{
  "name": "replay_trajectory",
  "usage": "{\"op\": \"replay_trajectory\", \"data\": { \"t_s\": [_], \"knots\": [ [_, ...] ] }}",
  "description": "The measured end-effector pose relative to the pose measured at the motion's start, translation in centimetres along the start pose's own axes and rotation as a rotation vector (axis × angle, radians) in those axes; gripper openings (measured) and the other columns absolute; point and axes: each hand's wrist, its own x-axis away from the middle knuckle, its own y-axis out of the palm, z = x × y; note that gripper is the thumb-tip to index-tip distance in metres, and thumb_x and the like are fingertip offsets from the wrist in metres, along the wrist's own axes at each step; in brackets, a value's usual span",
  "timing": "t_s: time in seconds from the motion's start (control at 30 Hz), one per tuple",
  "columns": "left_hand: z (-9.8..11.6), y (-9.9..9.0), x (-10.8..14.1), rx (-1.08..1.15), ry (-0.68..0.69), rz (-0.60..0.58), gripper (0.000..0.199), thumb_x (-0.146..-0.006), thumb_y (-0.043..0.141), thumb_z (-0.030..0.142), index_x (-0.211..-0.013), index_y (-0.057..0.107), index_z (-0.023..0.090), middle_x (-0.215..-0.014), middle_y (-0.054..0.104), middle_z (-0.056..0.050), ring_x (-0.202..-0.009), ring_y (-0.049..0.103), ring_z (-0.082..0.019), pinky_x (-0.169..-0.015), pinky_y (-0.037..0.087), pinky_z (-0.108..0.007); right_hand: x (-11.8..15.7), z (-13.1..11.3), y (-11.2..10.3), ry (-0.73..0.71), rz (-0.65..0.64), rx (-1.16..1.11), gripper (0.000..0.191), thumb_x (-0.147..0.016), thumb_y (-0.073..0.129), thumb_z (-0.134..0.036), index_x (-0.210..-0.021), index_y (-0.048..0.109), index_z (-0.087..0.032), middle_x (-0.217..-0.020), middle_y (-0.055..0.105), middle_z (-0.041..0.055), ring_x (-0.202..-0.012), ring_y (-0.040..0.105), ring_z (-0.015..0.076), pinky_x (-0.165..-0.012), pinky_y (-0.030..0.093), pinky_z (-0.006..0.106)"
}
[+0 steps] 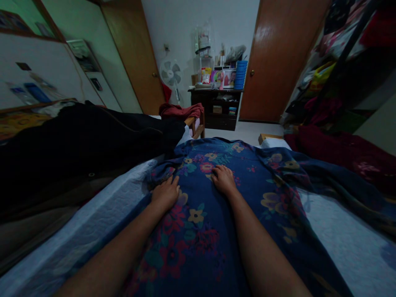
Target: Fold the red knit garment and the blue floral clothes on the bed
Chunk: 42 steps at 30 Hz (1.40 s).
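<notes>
A dark blue long-sleeved shirt (198,255) with a flower print lies spread over the light-coloured mattress (337,225), one sleeve stretching out to the right. My left hand (166,193) rests flat on the shirt near its left side, fingers extended over the cloth. Further in, close to the middle, my right hand (224,180) lies on the fabric with its fingers slightly bent and apart. Neither hand shows a fold of cloth gripped in it.
Black clothing (93,144) is heaped along the left. A maroon garment (349,154) lies at the right. Beyond the bed are a wooden chair (201,126) with red cloth on it, a dark cabinet (213,111), a white fan (171,74) and wooden doors (278,62).
</notes>
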Motion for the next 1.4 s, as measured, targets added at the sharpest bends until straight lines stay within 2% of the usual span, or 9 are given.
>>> {"op": "replay_trajectory", "data": {
  "t_s": [0.1,0.17,0.27,0.4,0.63,0.8,1.0,1.3,1.4],
  "knots": [
    [1.6,-0.6,0.6,-0.024,0.05,0.064,0.044,-0.091,0.037,0.017,-0.133,0.052,0.017,-0.141,0.049,-0.017,-0.126,0.05,-0.03,-0.1,0.041,-0.046,0.0,0.0,0.1,-0.003,0.004,0.003,0.034,-0.092,0.047,-0.032,-0.121,0.063,-0.025,-0.135,0.055,0.0055,-0.13,0.04,0.0229,-0.109,0.024,0.039],
    [3.5,-0.7,1.1,0.05,0.244,0.127,0.046,-0.09,0.038,0.012,-0.133,0.051,0.018,-0.148,0.042,-0.013,-0.135,0.04,-0.026,-0.108,0.034,-0.041,-0.1,0.0,0.1,-0.006,0.008,0.002,0.034,-0.092,0.047,-0.032,-0.121,0.063,-0.024,-0.135,0.055,0.006,-0.13,0.041,0.0232,-0.109,0.024,0.04],
    [6.0,-0.5,1.9,0.14,0.416,0.11,0.038,-0.093,0.038,0.017,-0.127,0.054,0.022,-0.135,0.053,-0.008,-0.124,0.047,-0.022,-0.103,0.039,-0.036,-0.1,0.1,0.2,0.001,0.009,-0.004,0.035,-0.092,0.047,-0.032,-0.122,0.062,-0.024,-0.137,0.055,0.0055,-0.131,0.039,0.0238,-0.11,0.023,0.04],
    [6.6,-0.4,1.8,0.059,0.305,0.131,0.033,-0.093,0.037,0.015,-0.117,0.057,0.025,-0.114,0.06,-0.008,-0.107,0.052,-0.024,-0.086,0.045,-0.037,-0.1,0.2,0.2,-0.002,0.006,-0.007,0.035,-0.092,0.047,-0.033,-0.123,0.062,-0.024,-0.138,0.054,0.0047,-0.132,0.039,0.0235,-0.111,0.022,0.04],
    [4.8,-0.9,-1.0,0.037,0.116,0.11,0.032,-0.093,0.038,0.019,-0.119,0.055,0.024,-0.117,0.057,-0.01,-0.108,0.051,-0.026,-0.084,0.045,-0.04,-0.1,0.2,0.4,0.001,0.009,0.0,0.035,-0.093,0.047,-0.034,-0.123,0.062,-0.025,-0.138,0.054,0.0044,-0.132,0.04,0.024,-0.111,0.023,0.04],
    [4.7,-0.2,-1.6,0.145,0.19,0.161,0.037,-0.092,0.048,0.032,-0.129,0.051,0.026,-0.127,0.053,-0.007,-0.119,0.045,-0.024,-0.1,0.038,-0.039,-0.1,0.2,0.3,-0.002,0.006,0.006,0.034,-0.092,0.047,-0.034,-0.121,0.063,-0.025,-0.138,0.054,0.0047,-0.132,0.039,0.0236,-0.11,0.023,0.04],
    [3.5,-0.3,-1.0,0.099,0.239,0.143,0.023,-0.092,0.049,0.033,-0.112,0.057,0.026,-0.111,0.055,-0.006,-0.108,0.049,-0.023,-0.093,0.041,-0.037,-0.1,0.2,0.3,-0.008,0.012,0.001,0.034,-0.092,0.047,-0.032,-0.122,0.062,-0.025,-0.137,0.054,0.0049,-0.131,0.039,0.0231,-0.11,0.023,0.039],
    [1.9,-0.1,-0.7,0.02,-0.118,0.15,0.045,-0.091,0.049,0.05,-0.124,0.052,0.021,-0.121,0.053,-0.013,-0.113,0.049,-0.031,-0.088,0.045,-0.041,-0.1,0.2,0.3,0.001,-0.003,-0.002,0.034,-0.093,0.046,-0.033,-0.122,0.062,-0.026,-0.137,0.054,0.0047,-0.132,0.038,0.0226,-0.11,0.023,0.04],
    [1.7,-0.3,-1.4,0.055,-0.128,0.091,0.037,-0.091,0.05,0.046,-0.115,0.057,0.019,-0.117,0.059,-0.013,-0.109,0.055,-0.028,-0.086,0.047,-0.038,-0.1,0.1,0.3,-0.001,0.004,-0.007,0.033,-0.093,0.046,-0.033,-0.12,0.063,-0.026,-0.136,0.055,0.0046,-0.131,0.039,0.0226,-0.11,0.023,0.04]
  ]
}}
